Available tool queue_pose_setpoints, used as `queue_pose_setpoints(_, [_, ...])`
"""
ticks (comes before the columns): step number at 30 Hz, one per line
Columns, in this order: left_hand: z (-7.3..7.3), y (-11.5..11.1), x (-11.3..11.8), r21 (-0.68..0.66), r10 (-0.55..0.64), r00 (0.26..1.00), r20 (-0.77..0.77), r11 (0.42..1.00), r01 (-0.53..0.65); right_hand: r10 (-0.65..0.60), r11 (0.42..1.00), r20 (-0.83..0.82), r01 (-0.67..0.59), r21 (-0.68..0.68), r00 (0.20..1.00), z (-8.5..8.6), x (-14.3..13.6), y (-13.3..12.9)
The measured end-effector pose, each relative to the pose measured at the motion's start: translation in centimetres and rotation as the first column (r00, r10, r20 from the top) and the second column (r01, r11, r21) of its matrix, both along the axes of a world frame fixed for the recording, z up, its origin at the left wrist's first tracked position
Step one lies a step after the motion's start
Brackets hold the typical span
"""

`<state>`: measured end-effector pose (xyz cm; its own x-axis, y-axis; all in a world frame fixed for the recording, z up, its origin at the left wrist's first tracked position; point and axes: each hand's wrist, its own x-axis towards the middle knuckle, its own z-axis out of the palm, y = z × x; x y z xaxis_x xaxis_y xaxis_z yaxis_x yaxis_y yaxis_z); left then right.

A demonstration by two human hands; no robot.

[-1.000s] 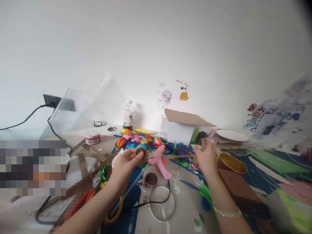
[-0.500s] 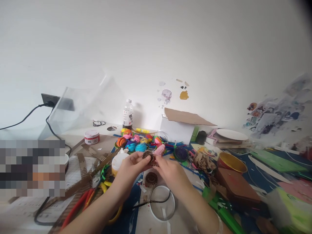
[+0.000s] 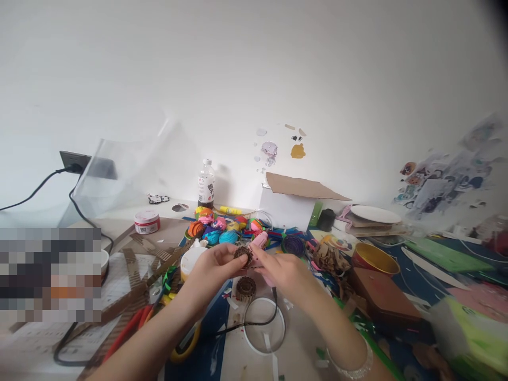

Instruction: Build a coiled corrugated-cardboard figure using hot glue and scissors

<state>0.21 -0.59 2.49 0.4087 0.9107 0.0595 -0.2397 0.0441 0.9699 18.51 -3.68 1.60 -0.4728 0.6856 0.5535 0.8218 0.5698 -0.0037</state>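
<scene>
A pixelated grey block (image 3: 51, 274) hides the surface's left side, and the blurred green box (image 3: 474, 338) is cut off at the lower right edge.

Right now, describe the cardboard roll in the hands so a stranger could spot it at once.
Start at the white box with the brown cardboard flap by the wall, then come toward the camera past the pile of coloured paper coils. There the left hand and right hand meet on a brown corrugated roll. A second brown roll lies on the table below; this one is held up.
</scene>
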Motion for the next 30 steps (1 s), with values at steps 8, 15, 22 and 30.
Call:
queue_pose_setpoints(8, [-0.6,0.4,-0.7,0.083,-0.343,0.902,-0.263,0.923,0.375,0.078,0.986,0.073,-0.067,-0.151,0.994,1.5,0.0,-0.8])
queue_pose_setpoints(15, [-1.4,0.0,0.4,0.092,-0.195,0.958,-0.212,0.972,0.218,-0.1,0.978,0.034,0.105,-0.178,0.994,1.1,-1.0,-0.8])
queue_pose_setpoints(22, [-1.5,0.0,0.3,0.163,-0.217,0.922,-0.321,0.946,0.279,-0.144,0.981,0.114,0.157,-0.113,0.983,0.3,-1.9,-0.8])
queue_pose_setpoints(30, [-0.3,0.3,-0.9,0.149,-0.413,0.817,-0.402,0.851,0.503,0.061,0.967,0.143,-0.023,-0.255,0.988,2.1,-1.1,-1.7])
